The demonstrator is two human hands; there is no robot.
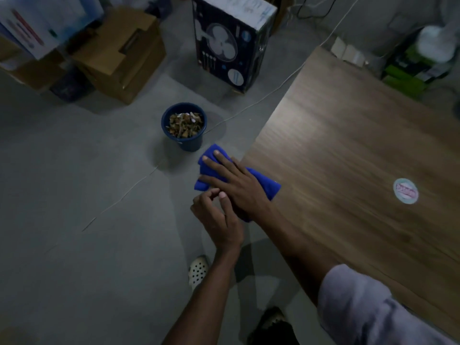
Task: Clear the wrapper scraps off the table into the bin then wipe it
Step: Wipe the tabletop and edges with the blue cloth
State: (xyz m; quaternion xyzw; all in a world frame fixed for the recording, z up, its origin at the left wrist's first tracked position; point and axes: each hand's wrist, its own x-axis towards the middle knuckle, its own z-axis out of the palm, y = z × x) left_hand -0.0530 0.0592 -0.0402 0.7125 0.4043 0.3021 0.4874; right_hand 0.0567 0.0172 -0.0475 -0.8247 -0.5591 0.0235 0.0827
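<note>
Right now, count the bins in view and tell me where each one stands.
1. The blue bin stands on the floor just beyond the table corner, past the blue cloth, holding brownish scraps. Others may be out of frame.

— What colour is seen on the cloth (263, 185)?
— Bright blue. The bin (191, 143) is coloured dark blue, and the scraps (185, 124) in it are brown and tan.
— And the table (348, 145)?
— Brown, streaked with wood lines. The round sticker (405, 191) is pale, marked pink in the middle.
— The shoe (198, 270)?
— White, dotted with black holes. The floor (74, 195) is plain grey.
</note>
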